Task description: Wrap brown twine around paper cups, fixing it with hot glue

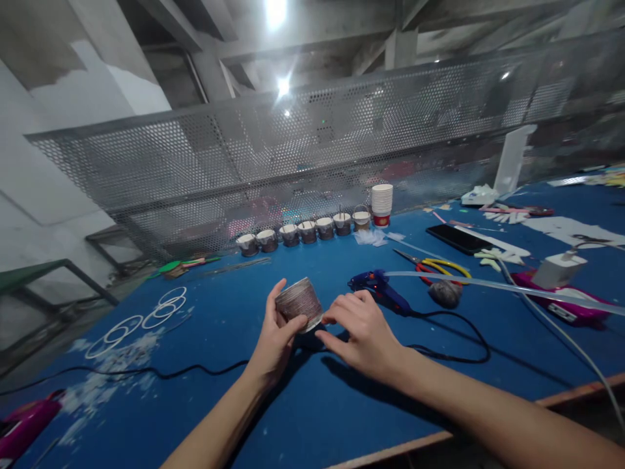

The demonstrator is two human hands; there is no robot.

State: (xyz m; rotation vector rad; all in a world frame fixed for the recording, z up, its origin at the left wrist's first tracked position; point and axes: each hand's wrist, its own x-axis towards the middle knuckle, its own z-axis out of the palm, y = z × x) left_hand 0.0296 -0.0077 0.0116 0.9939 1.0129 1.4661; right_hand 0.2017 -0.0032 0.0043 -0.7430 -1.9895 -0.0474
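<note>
My left hand is wrapped round a small cup covered in grey-brown cord, tilted on its side above the table. My right hand is beside the cup's right end, its thumb and forefinger bent close to the rim; whether they pinch a strand there is too small to make out. Just behind the right hand lies a blue glue gun with its black cable. Further right are red-and-yellow-handled scissors and a ball of grey yarn.
Several wrapped cups line the back, with stacked paper cups at their right end. White rings lie left. A phone, a magenta power strip and a clear glue stick occupy the right.
</note>
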